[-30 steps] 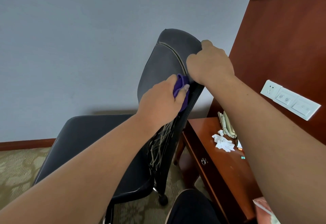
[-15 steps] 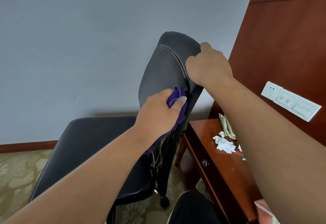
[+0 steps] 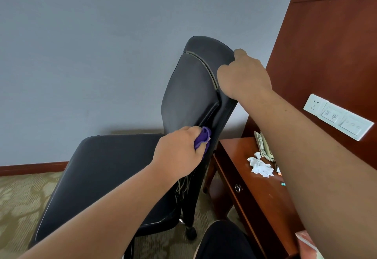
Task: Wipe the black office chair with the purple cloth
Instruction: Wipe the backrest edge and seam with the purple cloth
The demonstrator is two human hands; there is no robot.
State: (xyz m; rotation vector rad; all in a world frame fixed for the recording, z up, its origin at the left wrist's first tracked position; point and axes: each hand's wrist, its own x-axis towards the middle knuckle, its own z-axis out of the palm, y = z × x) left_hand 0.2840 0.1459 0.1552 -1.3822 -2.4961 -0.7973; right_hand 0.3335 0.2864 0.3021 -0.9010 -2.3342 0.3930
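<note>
Sliding down the back edge of the black office chair (image 3: 189, 87), the purple cloth (image 3: 202, 139) now sits low on it, bunched in the left hand (image 3: 177, 153)'s grasp. The right hand (image 3: 244, 75) still clasps the chair's top corner, steadying it; this downward stroke seems nearly done.

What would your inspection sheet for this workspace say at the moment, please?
Surface: black office chair; pale frayed strands hang at the backrest's rear edge.
Job's things: purple cloth, bunched, pressed against the backrest's lower rear edge.
Clutter: crumpled white tissue on the wooden side table.
Hands: left hand grips the cloth; right hand grips the backrest's upper edge.
Cables: coiled phone cord on the table.
Surroundings: grey wall, wood panel with socket plate, patterned carpet.
</note>
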